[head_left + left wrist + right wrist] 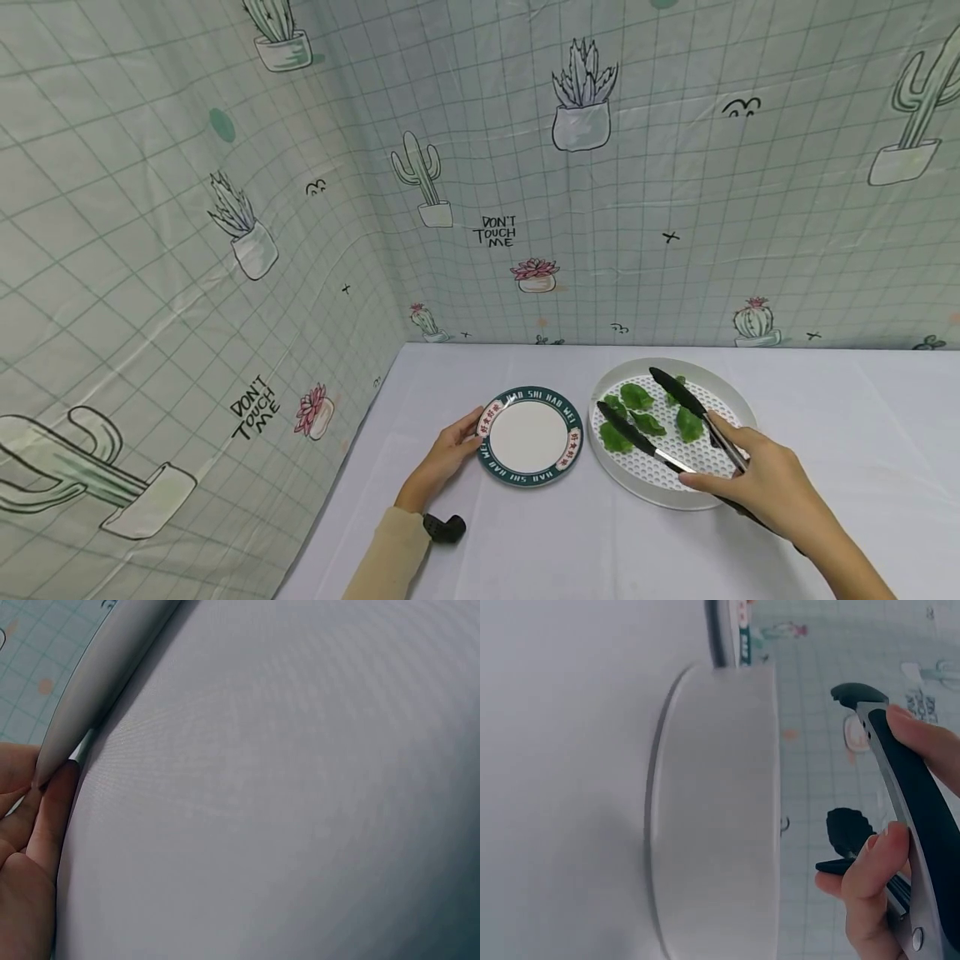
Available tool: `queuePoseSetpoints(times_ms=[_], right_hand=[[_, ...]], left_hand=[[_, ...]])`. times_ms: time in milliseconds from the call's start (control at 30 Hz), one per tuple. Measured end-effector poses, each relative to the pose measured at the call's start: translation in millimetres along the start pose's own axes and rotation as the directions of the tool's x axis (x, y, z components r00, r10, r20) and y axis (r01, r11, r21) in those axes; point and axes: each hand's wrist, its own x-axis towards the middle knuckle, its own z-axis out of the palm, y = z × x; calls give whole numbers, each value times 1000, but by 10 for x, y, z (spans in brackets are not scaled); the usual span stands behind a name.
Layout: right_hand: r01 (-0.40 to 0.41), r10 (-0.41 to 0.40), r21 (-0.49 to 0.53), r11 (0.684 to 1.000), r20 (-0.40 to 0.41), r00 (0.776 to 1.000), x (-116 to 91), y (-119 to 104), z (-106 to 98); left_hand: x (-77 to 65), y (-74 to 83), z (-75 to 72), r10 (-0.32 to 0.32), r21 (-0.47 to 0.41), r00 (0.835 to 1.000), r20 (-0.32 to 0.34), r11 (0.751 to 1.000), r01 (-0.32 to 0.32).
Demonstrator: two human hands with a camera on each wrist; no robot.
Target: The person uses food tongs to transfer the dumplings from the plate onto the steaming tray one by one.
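My left hand (450, 454) pinches the left rim of a small round plate (528, 437), white with a green patterned border. In the left wrist view the plate's pale underside (112, 671) shows between the fingers, close over the cloth. My right hand (768, 483) grips metal kitchen tongs (671, 461) with black tips and handles. Their arms are spread, and both tips overlap the green leaves (648, 423) in the head view; nothing shows between them. The leaves lie in a round, light grey tray (622, 482) with a perforated white insert.
A white cloth (570, 542) covers the table. Behind and to the left hangs a grid-patterned curtain (465, 167) printed with cacti, meeting the table's back edge. A black wrist device (445, 528) sits at the left sleeve.
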Motion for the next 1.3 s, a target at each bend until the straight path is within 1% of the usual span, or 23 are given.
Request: queuePoseSetpoints(times_ms=[267,500,667,733,933,1100,1300], right_hand=[[89,-89,58,994,-1,996,42,-290,225],[99,-106,168,981,34,994,72,-523,449],[129,-134,169,977,16,991,89,-643,612],[129,-134,171,977,16,991,92,-687,679],[96,-108,209,973,50,993,85,-833,873],[105,-116,207,973,42,992,97,-914,1036],[96,-108,213,972,46,993,125,-957,1200]], left_hand=[[-19,20,4,15,-5,1000,1,1000,-15],[4,-3,5,14,-4,1000,3,1000,-14],[1,5,3,27,-13,1000,13,1000,-27],[-4,16,2,29,-14,1000,11,999,-29],[-2,-2,-9,31,-5,999,10,999,-31],[6,-14,-26,37,-24,999,29,999,-37],[2,-20,-34,46,-21,998,35,999,-45]])
